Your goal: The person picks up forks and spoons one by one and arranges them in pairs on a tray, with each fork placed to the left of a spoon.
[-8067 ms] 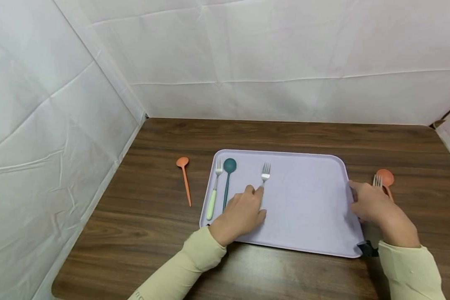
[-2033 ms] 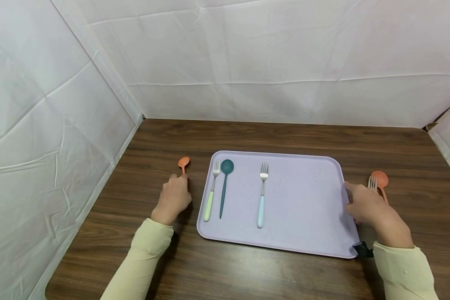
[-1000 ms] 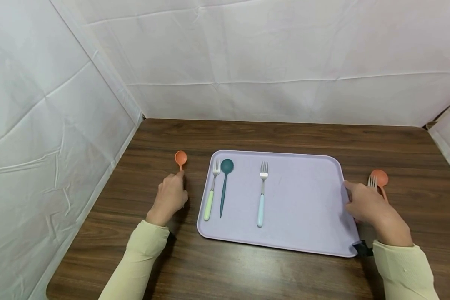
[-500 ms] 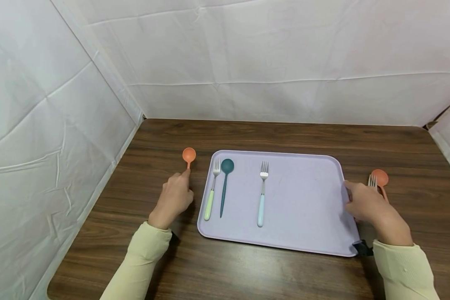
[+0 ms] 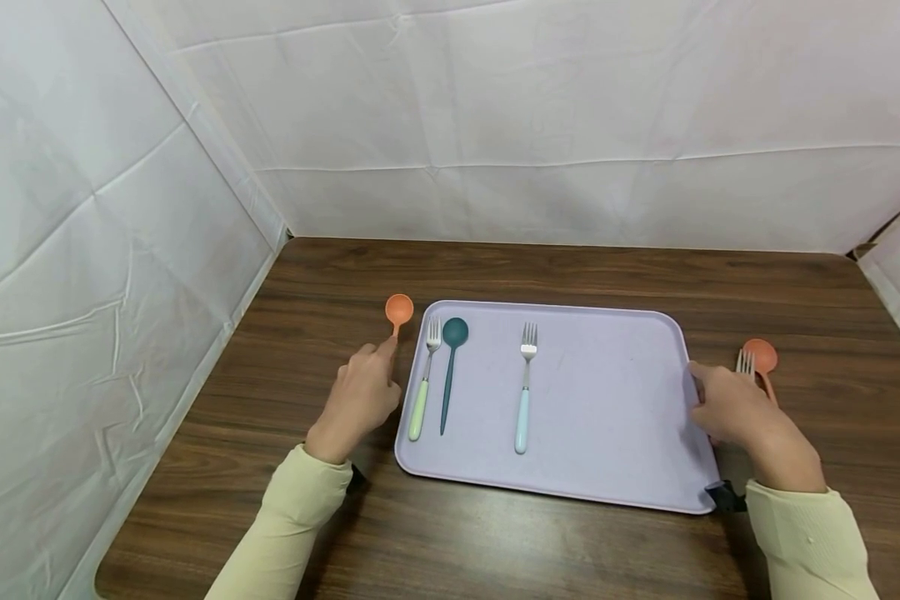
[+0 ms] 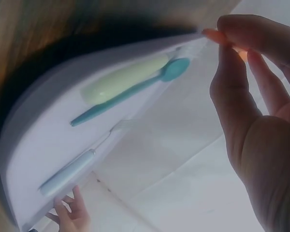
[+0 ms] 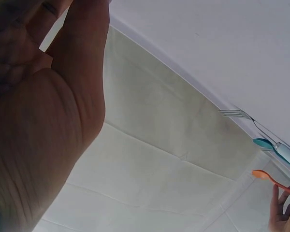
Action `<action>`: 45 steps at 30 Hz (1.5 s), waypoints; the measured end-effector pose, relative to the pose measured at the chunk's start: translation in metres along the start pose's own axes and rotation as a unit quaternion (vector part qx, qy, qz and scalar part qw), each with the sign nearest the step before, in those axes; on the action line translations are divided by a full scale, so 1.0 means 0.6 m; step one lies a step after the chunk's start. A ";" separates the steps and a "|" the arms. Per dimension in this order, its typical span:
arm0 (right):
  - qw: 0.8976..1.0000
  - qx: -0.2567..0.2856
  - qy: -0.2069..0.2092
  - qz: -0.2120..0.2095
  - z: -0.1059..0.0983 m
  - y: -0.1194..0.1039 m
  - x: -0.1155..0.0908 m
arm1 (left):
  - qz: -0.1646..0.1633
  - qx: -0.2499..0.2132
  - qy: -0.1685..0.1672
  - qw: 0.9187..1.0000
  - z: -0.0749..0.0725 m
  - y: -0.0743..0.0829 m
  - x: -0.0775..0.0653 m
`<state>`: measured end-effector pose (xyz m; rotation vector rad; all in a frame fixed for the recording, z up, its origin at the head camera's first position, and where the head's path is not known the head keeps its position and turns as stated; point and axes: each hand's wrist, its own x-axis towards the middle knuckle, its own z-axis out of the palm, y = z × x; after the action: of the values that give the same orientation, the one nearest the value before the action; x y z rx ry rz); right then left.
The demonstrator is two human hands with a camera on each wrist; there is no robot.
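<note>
In the head view my left hand [image 5: 358, 396] pinches an orange spoon [image 5: 399, 308] by its handle, bowl pointing away, just left of the tray. The left wrist view has thumb and fingertips closed on the spoon's thin handle [image 6: 212, 35]; in the right wrist view the whole spoon [image 7: 263, 175] is held up on a slant. My right hand [image 5: 746, 421] grips the right rim of the lilac tray [image 5: 607, 417], thumb and index finger at the edge. On the tray lie a green-handled fork [image 5: 420, 408], a dark teal spoon [image 5: 455, 332] and a light-blue-handled fork [image 5: 522, 417].
Right of the tray, another orange spoon [image 5: 761, 353] and a fork [image 5: 745, 364] lie partly hidden by my right hand. The dark wooden table [image 5: 450, 533] is bounded by white cloth [image 5: 495, 125] at the back and left.
My left hand left the blue-handled fork on the tray, took the orange spoon from the table, raised it and moved it right toward the tray. My right hand stayed at the rim.
</note>
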<state>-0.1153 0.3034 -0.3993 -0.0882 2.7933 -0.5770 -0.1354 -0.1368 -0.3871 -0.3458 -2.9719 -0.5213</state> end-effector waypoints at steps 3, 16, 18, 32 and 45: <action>1.000 0.002 -0.002 0.002 0.000 0.000 0.000 | 0.002 -0.001 0.005 1.000 0.000 0.005 -0.001; 1.000 0.001 -0.001 -0.002 0.001 0.002 0.001 | 0.012 -0.006 -0.013 1.000 -0.001 0.029 -0.003; 1.000 0.002 -0.001 -0.002 0.001 0.002 0.001 | 0.015 -0.010 -0.013 1.000 -0.001 0.033 -0.003; 1.000 -0.002 0.007 -0.006 0.000 0.002 0.000 | 0.041 -0.021 -0.008 0.999 -0.006 0.059 -0.003; 1.000 -0.006 0.007 -0.005 0.000 0.002 0.000 | 0.055 -0.027 -0.023 0.998 -0.008 0.081 -0.004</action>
<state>-0.1152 0.3044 -0.3997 -0.1012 2.8111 -0.5655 -0.1211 -0.0942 -0.3673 -0.5292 -2.9653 -0.5883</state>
